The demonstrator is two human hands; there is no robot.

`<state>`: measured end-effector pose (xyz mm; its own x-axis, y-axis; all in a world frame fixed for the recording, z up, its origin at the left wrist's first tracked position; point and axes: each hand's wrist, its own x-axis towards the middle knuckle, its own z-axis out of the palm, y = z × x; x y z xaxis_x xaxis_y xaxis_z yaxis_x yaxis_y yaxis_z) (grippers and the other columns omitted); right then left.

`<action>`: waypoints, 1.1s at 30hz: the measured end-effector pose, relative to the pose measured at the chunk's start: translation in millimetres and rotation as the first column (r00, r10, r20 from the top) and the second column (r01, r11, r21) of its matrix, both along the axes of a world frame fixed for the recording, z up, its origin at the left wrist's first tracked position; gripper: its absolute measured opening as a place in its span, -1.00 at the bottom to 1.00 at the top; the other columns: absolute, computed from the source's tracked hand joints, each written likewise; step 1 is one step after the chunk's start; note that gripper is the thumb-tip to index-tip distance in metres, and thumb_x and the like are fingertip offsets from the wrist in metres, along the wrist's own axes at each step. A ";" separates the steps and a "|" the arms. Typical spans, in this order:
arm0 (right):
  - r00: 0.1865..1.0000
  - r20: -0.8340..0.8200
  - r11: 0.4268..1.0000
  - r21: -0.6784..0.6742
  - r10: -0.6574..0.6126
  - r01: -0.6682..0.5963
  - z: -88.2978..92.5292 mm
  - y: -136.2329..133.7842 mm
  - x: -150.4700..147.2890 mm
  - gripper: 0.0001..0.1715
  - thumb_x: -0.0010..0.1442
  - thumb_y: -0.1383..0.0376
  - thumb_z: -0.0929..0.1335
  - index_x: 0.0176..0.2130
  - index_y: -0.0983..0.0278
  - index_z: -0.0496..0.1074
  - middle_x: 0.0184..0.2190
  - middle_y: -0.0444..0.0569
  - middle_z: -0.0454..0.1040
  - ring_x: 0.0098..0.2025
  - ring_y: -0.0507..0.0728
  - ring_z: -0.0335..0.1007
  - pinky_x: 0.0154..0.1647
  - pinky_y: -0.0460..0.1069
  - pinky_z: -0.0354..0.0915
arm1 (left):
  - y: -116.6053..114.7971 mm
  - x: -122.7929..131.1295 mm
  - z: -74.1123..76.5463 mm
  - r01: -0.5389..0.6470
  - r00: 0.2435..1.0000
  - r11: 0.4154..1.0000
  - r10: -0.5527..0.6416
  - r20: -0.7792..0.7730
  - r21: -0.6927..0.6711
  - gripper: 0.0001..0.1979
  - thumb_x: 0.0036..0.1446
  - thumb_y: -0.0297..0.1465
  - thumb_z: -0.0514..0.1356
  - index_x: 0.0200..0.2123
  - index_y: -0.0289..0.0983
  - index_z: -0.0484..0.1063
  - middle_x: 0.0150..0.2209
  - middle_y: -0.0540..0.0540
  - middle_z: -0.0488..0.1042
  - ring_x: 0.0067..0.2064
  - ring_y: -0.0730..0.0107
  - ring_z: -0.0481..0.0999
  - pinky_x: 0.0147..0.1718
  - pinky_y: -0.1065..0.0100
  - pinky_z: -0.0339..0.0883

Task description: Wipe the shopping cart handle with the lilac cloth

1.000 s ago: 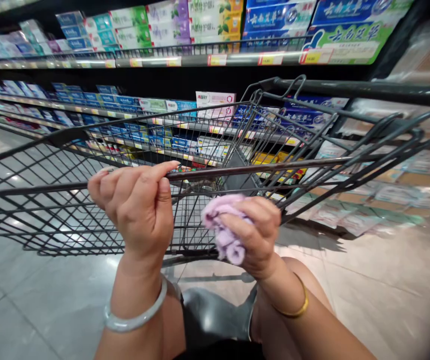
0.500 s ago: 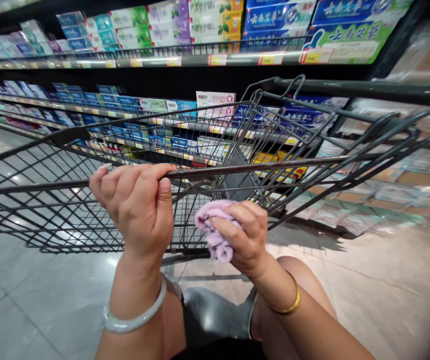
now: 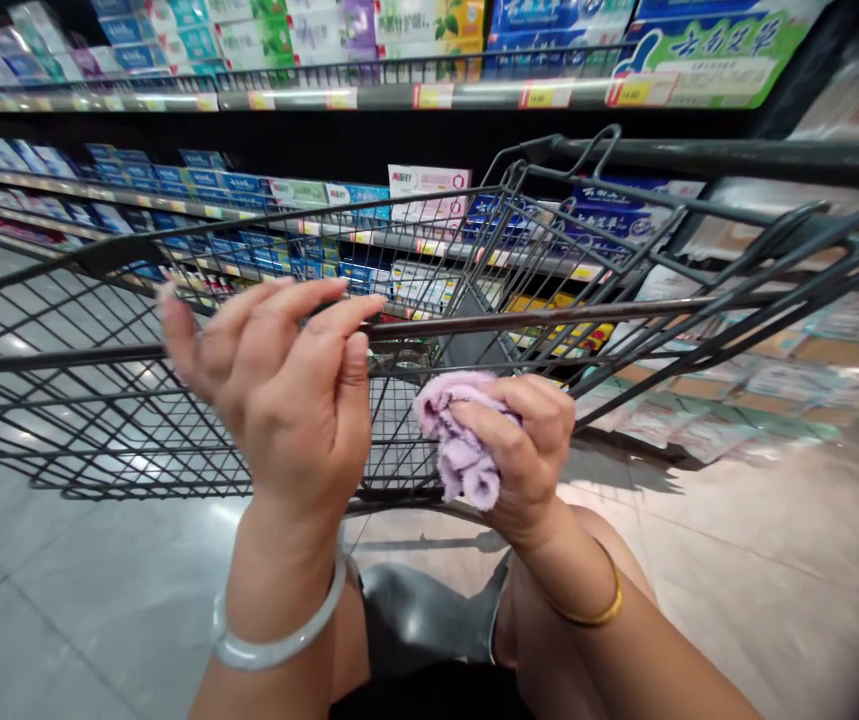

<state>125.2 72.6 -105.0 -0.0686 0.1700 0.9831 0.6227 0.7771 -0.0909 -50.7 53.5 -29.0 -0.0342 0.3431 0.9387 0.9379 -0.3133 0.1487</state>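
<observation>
A dark wire shopping cart (image 3: 414, 430) stands sideways in front of me. My left hand (image 3: 286, 380) is at its near top rail (image 3: 549, 318), fingers loosened and stretched out over the bar, no longer wrapped round it; whether the palm touches the rail is hidden. My right hand (image 3: 519, 450) is closed round a crumpled lilac cloth (image 3: 466, 430), held just below the rail and nearer to me than the cart's mesh side.
Shelves with boxed goods (image 3: 429, 200) and price tags (image 3: 433, 96) run behind the cart. A cart handle (image 3: 736, 160) reaches to the right, past stacked packages (image 3: 789, 390). Grey floor tiles (image 3: 99, 590) lie below.
My left hand has opened from its grip on the rail, its fingers now lifted and extended. My right hand, with the cloth, has shifted slightly right and up. The view has tilted a little.
</observation>
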 end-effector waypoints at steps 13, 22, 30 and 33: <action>0.987 -0.078 0.985 0.091 -0.137 0.144 17.3 1.2 32.2 -0.79 0.26 0.31 0.46 -0.08 0.12 0.52 -0.12 -0.04 0.46 -0.01 0.20 0.39 0.04 0.15 0.40 | 11.5 21.0 1.7 0.069 0.995 0.995 -0.074 -0.065 -0.068 -0.72 0.42 -0.23 0.04 -0.01 0.01 0.54 -0.15 0.00 0.62 -0.03 0.12 0.49 0.21 -0.18 0.06; 0.995 0.068 0.995 0.078 -0.074 0.069 6.0 -2.6 29.7 -0.77 0.28 0.28 0.45 -0.04 0.08 0.53 -0.11 -0.07 0.50 0.01 0.18 0.40 0.02 0.11 0.42 | 20.3 2.5 -2.8 0.011 0.998 0.999 -0.013 -0.062 -0.036 -0.69 0.42 -0.16 0.00 -0.03 0.01 0.54 -0.16 0.00 0.61 0.00 0.14 0.48 0.13 -0.16 0.10; 0.982 0.164 0.994 0.061 -0.098 0.089 -8.6 -0.4 13.0 -0.81 0.29 0.19 0.46 -0.07 0.08 0.54 -0.09 -0.09 0.49 0.03 0.15 0.37 0.07 0.08 0.35 | 26.7 -20.0 -1.5 0.014 0.997 0.999 -0.016 -0.070 -0.034 -0.65 0.43 -0.24 -0.02 -0.06 -0.12 0.56 -0.11 -0.04 0.60 0.04 0.16 0.51 0.26 -0.21 0.11; 0.961 0.263 0.996 0.054 -0.083 0.071 -15.0 -0.2 5.0 -0.80 0.30 0.20 0.44 -0.04 0.02 0.53 -0.06 -0.14 0.50 0.08 0.11 0.34 0.09 0.05 0.31 | 24.4 -18.2 1.8 0.055 0.998 0.998 -0.056 -0.024 -0.031 -0.63 0.45 -0.27 -0.03 0.08 -0.10 0.54 0.08 -0.03 0.55 0.18 0.13 0.47 0.29 -0.19 0.14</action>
